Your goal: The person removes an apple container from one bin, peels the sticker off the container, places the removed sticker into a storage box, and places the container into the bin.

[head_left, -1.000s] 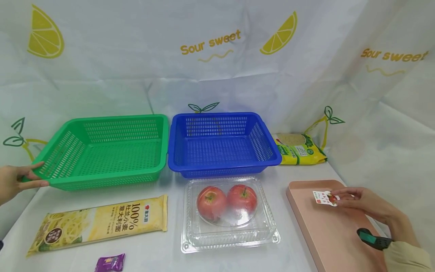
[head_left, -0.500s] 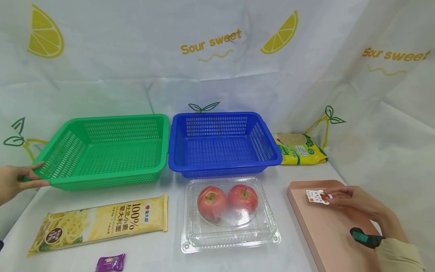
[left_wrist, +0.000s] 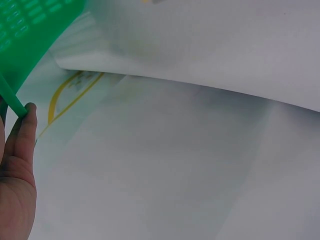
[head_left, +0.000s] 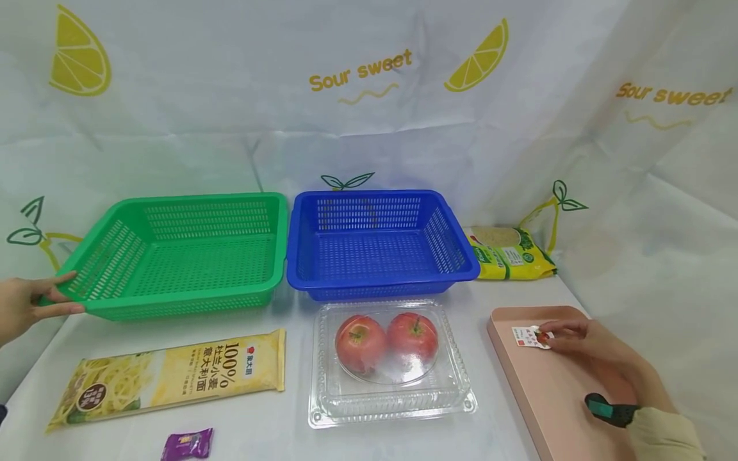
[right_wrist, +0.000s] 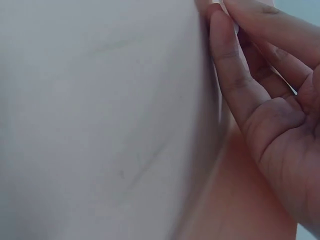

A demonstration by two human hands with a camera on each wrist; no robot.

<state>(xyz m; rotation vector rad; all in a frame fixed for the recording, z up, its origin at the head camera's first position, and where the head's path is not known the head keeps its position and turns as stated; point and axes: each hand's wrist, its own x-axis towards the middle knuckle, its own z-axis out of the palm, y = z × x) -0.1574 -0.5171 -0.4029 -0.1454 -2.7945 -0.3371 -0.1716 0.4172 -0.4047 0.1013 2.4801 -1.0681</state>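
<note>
My left hand (head_left: 25,307) pinches the left front corner of a green plastic basket (head_left: 198,261), thumb below and fingers above the rim. In the left wrist view, the fingers (left_wrist: 29,125) meet the basket's edge (left_wrist: 15,102). My right hand (head_left: 605,352) pinches a small white packet (head_left: 524,336) with red print and a red fruit picture. The packet is over the far end of a pink tray (head_left: 567,400); whether it touches the tray I cannot tell. In the right wrist view, the hand (right_wrist: 280,105) hides nearly all of the packet.
Right of the green basket stands a blue basket (head_left: 369,253), with a yellow bag (head_left: 510,256) beside it. A clear lidded box (head_left: 386,400) holding two apples (head_left: 360,342) lies in front. Nearer left are a spaghetti pack (head_left: 173,378) and a purple wrapped sweet (head_left: 187,444).
My right hand has moved left across the pink tray, carrying the white packet slightly nearer the tray's left wall. My left hand stays on the green basket.
</note>
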